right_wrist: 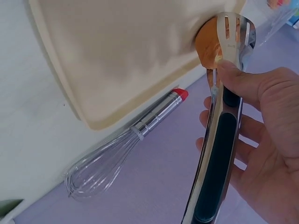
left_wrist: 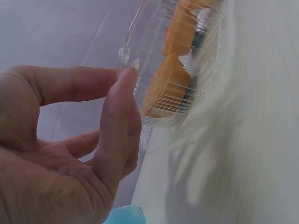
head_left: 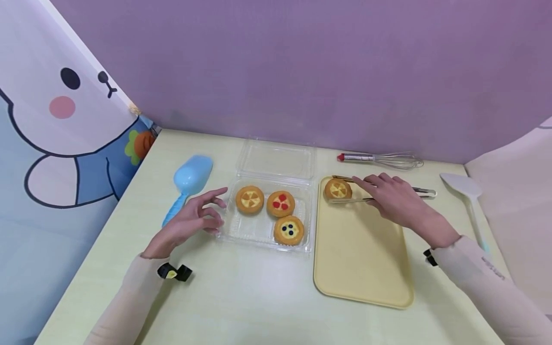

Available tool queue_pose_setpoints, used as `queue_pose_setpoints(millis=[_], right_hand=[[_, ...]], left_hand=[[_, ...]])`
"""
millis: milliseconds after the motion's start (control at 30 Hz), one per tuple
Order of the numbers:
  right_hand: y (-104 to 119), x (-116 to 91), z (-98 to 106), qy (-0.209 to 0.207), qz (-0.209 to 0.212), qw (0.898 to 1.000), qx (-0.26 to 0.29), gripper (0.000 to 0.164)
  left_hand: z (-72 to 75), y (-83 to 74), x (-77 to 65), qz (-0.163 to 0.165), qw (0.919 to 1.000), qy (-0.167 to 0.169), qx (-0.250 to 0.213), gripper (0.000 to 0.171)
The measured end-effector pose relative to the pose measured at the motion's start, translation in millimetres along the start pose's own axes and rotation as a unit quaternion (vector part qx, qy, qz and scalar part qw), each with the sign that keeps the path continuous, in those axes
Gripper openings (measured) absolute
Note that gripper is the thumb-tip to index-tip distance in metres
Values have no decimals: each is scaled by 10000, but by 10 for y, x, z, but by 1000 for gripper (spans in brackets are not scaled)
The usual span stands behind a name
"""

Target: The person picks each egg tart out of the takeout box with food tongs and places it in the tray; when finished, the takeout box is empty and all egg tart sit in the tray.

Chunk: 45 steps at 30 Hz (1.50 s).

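Note:
My right hand (head_left: pixel 394 199) grips metal tongs (right_wrist: pixel 217 158) with dark handle pads, thumb on one side and fingers on the other. The tongs' slotted ends lie on either side of a tart (head_left: pixel 338 189) with wedge-shaped topping, at the far left corner of the beige tray (head_left: pixel 362 258). My left hand (head_left: pixel 191 218) has loosely bent fingers, with fingertips right at the left rim of a clear plastic box (head_left: pixel 247 235). Inside the box sit a tart with wedge topping (head_left: pixel 249 200), one with red pieces (head_left: pixel 281 204) and one with dark berries (head_left: pixel 289 230).
The box's clear lid (head_left: pixel 276 160) lies folded back toward the purple wall. A blue scoop (head_left: pixel 191 177) lies left of the box. Behind the tray is a whisk (head_left: pixel 379 158) with a red tip. A pale spatula (head_left: pixel 463 185) lies along the right table edge.

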State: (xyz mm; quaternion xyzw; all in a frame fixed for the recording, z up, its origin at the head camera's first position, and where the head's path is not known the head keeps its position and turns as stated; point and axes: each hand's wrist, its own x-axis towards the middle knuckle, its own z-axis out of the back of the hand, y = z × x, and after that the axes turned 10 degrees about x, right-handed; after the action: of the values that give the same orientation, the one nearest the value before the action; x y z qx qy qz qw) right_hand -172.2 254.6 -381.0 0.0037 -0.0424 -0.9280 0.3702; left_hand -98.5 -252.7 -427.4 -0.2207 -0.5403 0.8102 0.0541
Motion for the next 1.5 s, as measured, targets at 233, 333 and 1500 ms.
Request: queue_pose_setpoints(millis=[233, 333, 1500], right_hand=[[16, -22, -8, -16, -32, 10000, -74, 69], [17, -35, -9, -18, -55, 10000, -77, 70], [506, 138, 198, -659, 254, 9973, 176, 69]], left_hand=[[-14, 11, 16, 34, 10000, 27, 16, 82], [-17, 8, 15, -7, 10000, 43, 30, 82], [24, 54, 12, 14, 10000, 41, 79, 83]])
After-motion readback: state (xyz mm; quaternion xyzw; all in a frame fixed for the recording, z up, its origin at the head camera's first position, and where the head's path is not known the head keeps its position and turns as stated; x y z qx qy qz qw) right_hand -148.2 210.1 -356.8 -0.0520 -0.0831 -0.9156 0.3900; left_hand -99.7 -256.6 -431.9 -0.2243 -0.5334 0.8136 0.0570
